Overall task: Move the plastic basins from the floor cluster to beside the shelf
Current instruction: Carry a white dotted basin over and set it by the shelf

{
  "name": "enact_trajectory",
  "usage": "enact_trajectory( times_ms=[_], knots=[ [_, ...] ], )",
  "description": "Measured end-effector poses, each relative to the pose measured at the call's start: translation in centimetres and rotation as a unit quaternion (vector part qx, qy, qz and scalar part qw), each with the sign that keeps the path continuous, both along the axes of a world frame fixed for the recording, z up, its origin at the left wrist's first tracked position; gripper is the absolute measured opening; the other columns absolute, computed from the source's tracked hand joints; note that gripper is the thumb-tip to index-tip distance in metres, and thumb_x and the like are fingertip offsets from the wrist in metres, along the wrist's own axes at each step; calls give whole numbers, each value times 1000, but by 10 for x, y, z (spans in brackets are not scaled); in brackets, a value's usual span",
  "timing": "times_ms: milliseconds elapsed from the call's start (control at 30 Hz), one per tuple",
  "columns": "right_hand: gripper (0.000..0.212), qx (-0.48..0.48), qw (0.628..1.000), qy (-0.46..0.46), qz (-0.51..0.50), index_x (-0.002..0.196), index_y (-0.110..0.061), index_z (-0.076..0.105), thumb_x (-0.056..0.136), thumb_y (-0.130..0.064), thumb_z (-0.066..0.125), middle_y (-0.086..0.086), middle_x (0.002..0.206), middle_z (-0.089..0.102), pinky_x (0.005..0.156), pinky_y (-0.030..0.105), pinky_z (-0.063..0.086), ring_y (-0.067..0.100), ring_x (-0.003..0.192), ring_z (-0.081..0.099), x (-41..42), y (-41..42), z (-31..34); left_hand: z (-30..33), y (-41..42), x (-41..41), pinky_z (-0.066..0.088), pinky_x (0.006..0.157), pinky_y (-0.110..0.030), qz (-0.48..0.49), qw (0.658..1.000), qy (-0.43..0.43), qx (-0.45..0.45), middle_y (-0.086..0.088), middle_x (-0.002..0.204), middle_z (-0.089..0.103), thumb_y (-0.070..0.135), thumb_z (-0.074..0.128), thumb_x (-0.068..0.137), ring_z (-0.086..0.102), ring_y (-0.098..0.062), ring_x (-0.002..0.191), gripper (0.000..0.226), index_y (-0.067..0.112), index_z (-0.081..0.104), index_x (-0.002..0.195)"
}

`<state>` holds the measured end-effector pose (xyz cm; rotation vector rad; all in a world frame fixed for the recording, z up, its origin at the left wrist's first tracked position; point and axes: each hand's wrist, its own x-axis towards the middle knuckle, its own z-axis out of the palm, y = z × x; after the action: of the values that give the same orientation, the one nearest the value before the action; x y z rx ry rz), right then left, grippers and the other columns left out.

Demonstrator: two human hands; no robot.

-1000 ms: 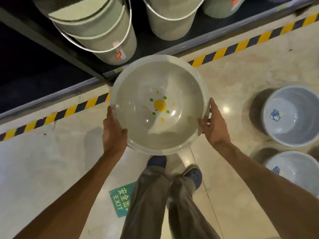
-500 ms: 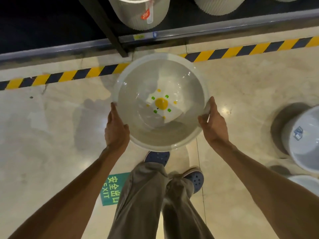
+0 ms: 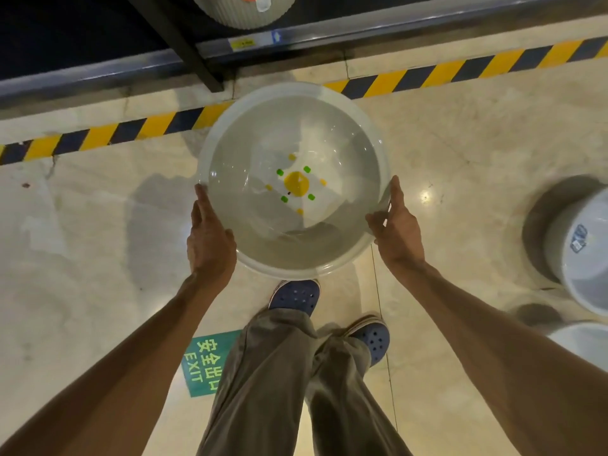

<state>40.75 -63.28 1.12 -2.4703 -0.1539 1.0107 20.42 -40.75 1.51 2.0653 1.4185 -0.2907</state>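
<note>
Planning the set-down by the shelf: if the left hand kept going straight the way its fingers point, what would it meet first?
The left hand, holding the clear basin, points toward the striped floor tape and the shelf base rail. The way looks free; likely floor near the tape first, though depth is unclear.

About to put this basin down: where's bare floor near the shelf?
Bare floor lies left of the clear basin, between the striped tape and the EXIT sticker. It's crowded right, where two pale basins sit.
</note>
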Motion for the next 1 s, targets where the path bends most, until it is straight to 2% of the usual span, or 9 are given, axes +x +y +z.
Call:
enact_trajectory(
  times_ms=[100, 167, 267, 367, 467, 567, 667, 800, 1000],
  knots=[
    [83, -16, 999, 19, 48, 169, -27, 6, 105, -27, 60, 7, 142, 64, 88, 32, 47, 31, 121, 64, 9, -1, 13, 10, 4, 3, 51, 98, -63, -35, 998, 51, -9, -12, 166, 29, 9, 65, 97, 59, -49, 123, 93, 24, 2, 163],
    [88, -21, 996, 23, 79, 169, -25, 4, 104, -34, 63, 7, 157, 51, 94, 36, 47, 30, 137, 55, 15, -3, 30, 24, 5, 10, 48, 100, -63, -52, 994, 91, -3, -13, 170, 18, 16, 66, 98, 53, -49, 131, 93, 22, 1, 164],
    [91, -14, 992, -2, 127, 169, -21, 6, 102, -45, 63, 5, 173, 25, 116, 46, 40, 29, 154, 35, 27, -9, 58, 58, -2, 33, 43, 106, -64, -90, 994, 66, 14, -11, 171, 15, 19, 64, 100, 37, -41, 147, 88, 20, 4, 165],
    [88, -38, 980, -22, 192, 169, -18, 11, 102, -44, 63, 10, 173, 20, 119, 48, 38, 31, 157, 29, 42, -17, 91, 97, -13, 61, 41, 109, -62, -175, 984, 38, 23, -7, 171, 17, 25, 63, 101, 28, -37, 153, 84, 25, 9, 165],
    [88, -81, 963, -52, 252, 169, -20, 13, 101, -46, 63, 11, 174, 18, 119, 47, 38, 32, 157, 29, 57, -27, 131, 138, -28, 93, 43, 111, -57, -266, 963, 14, 35, -9, 169, 23, 31, 60, 102, 31, -35, 152, 80, 24, 13, 165],
    [86, -103, 947, -90, 291, 168, -23, 15, 101, -52, 60, 11, 174, 20, 120, 47, 37, 31, 157, 29, 68, -45, 180, 183, -48, 126, 38, 117, -50, -353, 934, 4, 59, -9, 169, 24, 38, 55, 103, 31, -32, 152, 73, 23, 19, 164],
    [86, -116, 945, -104, 286, 168, -26, 12, 102, -57, 55, 8, 175, 17, 126, 48, 27, 28, 160, 20, 75, -72, 234, 233, -74, 149, 32, 120, -46, -416, 906, -11, 76, -10, 168, 26, 43, 51, 104, 31, -30, 153, 68, 21, 24, 163],
    [89, -140, 943, -119, 277, 169, -27, 5, 101, -61, 52, 6, 176, 11, 128, 52, 17, 26, 162, 10, 78, -115, 309, 296, -108, 168, 37, 117, -47, -480, 870, -37, 107, -13, 161, 40, 48, 50, 102, 41, -32, 147, 67, 18, 35, 159],
    [91, -186, 943, -146, 236, 168, -28, 0, 101, -66, 46, 7, 176, 5, 129, 55, 12, 29, 163, 4, 63, -188, 420, 400, -163, 186, 21, 127, -49, -531, 842, -64, 68, -6, 169, 22, 57, 24, 101, 19, -27, 157, 70, 23, 23, 163]
  ],
)
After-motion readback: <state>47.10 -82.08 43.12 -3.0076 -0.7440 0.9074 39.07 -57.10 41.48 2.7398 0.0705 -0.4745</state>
